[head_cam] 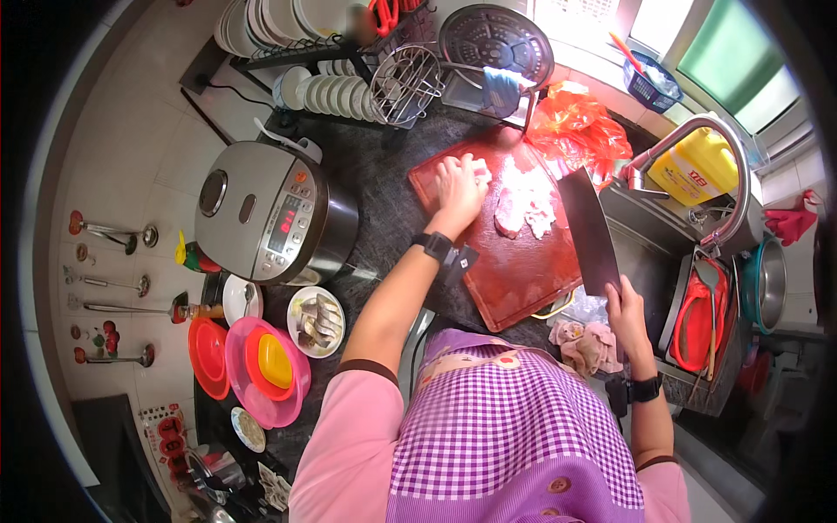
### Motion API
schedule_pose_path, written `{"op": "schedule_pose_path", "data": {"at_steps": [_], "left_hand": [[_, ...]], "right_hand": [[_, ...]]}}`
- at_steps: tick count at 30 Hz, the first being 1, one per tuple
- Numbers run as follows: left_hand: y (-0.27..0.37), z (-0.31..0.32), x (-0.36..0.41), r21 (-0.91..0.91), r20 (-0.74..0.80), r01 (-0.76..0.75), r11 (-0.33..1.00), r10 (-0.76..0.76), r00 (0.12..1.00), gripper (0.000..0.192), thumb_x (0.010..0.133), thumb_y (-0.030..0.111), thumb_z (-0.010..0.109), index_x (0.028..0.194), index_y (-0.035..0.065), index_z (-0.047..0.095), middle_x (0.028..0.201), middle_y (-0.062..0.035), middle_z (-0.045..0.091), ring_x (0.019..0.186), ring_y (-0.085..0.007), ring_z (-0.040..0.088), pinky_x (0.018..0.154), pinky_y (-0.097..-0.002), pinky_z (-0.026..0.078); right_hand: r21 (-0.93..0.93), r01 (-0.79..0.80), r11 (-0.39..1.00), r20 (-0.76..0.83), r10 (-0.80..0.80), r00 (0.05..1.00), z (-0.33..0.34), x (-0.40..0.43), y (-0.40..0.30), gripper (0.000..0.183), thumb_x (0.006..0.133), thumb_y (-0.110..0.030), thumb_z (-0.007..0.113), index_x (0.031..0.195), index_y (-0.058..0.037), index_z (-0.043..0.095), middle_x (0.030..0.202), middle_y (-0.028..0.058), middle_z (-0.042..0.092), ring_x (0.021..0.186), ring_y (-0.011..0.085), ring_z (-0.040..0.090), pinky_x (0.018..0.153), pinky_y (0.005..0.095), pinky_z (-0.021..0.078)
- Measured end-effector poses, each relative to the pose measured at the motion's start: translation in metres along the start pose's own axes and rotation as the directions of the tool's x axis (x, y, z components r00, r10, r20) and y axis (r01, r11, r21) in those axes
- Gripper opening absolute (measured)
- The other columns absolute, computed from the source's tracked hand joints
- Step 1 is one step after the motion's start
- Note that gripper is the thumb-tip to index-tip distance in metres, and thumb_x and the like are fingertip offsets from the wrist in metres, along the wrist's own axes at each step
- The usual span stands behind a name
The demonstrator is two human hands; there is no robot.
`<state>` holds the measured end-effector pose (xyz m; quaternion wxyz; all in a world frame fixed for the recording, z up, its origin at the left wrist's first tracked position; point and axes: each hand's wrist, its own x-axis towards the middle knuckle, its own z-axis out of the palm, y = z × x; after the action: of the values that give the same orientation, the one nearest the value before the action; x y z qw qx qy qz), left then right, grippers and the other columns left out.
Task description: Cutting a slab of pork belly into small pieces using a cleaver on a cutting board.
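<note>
A red-brown cutting board (516,281) lies on the dark countertop before me. My left hand (460,186) is over its upper left part, fingers curled on a pale piece of raw meat (482,171). Right of it, more raw meat (523,206) lies on the board, partly washed out by glare. My right hand (626,314) grips the handle of a cleaver (590,235), its broad dark blade held at the board's right edge, pointing away from me. Whether the blade touches the board I cannot tell.
On the left stand a rice cooker (261,209), a plate of fish pieces (316,322) and stacked plastic basins (234,372). Behind are a dish rack (307,52) and a red plastic bag (575,124). To the right are the sink (644,248), a curved faucet (742,170) and a crumpled cloth (588,346).
</note>
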<state>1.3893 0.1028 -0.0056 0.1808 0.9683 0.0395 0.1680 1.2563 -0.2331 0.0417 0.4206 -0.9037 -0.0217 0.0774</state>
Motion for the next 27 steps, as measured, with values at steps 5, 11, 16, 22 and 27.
{"op": "schedule_pose_path", "data": {"at_steps": [5, 11, 16, 22, 27], "left_hand": [[0.003, 0.061, -0.023, -0.245, 0.236, 0.152, 0.958, -0.094, 0.967, 0.05, 0.071, 0.026, 0.069, 0.111, 0.0014, 0.052, 0.111, -0.024, 0.052, 0.106, -0.0386, 0.049, 0.093, -0.0468, 0.041], [0.024, 0.051, -0.033, -0.539, 0.519, 0.39, 0.746, -0.071, 0.852, 0.029, 0.066, 0.023, 0.069, 0.075, -0.0008, 0.054, 0.084, -0.022, 0.06, 0.074, -0.0375, 0.061, 0.068, -0.0397, 0.051], [-0.009, 0.062, -0.063, -0.721, 0.377, 0.382, 0.578, -0.135, 0.916, 0.016, 0.082, 0.009, 0.061, 0.09, 0.0015, 0.049, 0.081, -0.008, 0.059, 0.073, -0.0156, 0.061, 0.06, -0.0282, 0.05], [0.009, -0.002, -0.073, -0.799, 0.588, 0.601, -0.003, -0.209, 0.781, 0.046, 0.083, 0.004, 0.062, 0.12, 0.0031, 0.035, 0.108, -0.0109, 0.053, 0.095, -0.0183, 0.058, 0.075, -0.032, 0.053], [0.005, 0.009, -0.099, -0.644, 0.717, 0.761, 0.081, -0.283, 0.637, 0.067, 0.08, 0.012, 0.07, 0.131, 0.0066, 0.027, 0.121, -0.0108, 0.047, 0.108, -0.0229, 0.053, 0.084, -0.0372, 0.051]], "right_hand": [[0.019, -0.021, 1.0, -0.114, 0.023, 0.993, 0.003, -0.037, 0.04, 0.016, 0.093, -0.014, 0.053, 0.09, 0.0014, 0.05, 0.056, 0.0075, 0.051, 0.049, 0.0114, 0.049, 0.044, 0.0299, 0.0375], [0.077, -0.184, 0.98, -0.087, 0.19, 0.978, -0.006, -0.054, 0.035, 0.016, 0.092, -0.012, 0.052, 0.094, 0.003, 0.051, 0.065, 0.0219, 0.055, 0.055, 0.029, 0.059, 0.051, 0.0372, 0.0418], [0.051, -0.127, 0.991, -0.066, 0.13, 0.989, -0.005, -0.052, 0.038, 0.017, 0.092, -0.013, 0.053, 0.092, 0.0036, 0.05, 0.064, 0.0215, 0.054, 0.053, 0.0256, 0.056, 0.05, 0.0366, 0.0405], [0.054, -0.05, 0.997, -0.048, 0.052, 0.997, -0.007, -0.041, 0.031, 0.016, 0.092, -0.012, 0.053, 0.09, 0.003, 0.049, 0.062, 0.0202, 0.053, 0.05, 0.026, 0.052, 0.048, 0.0362, 0.0386], [0.06, -0.069, 0.996, 0.025, 0.067, 0.997, -0.004, -0.035, 0.027, 0.016, 0.092, -0.012, 0.053, 0.09, 0.0028, 0.049, 0.061, 0.0202, 0.052, 0.048, 0.0261, 0.052, 0.047, 0.0365, 0.0385]]}}
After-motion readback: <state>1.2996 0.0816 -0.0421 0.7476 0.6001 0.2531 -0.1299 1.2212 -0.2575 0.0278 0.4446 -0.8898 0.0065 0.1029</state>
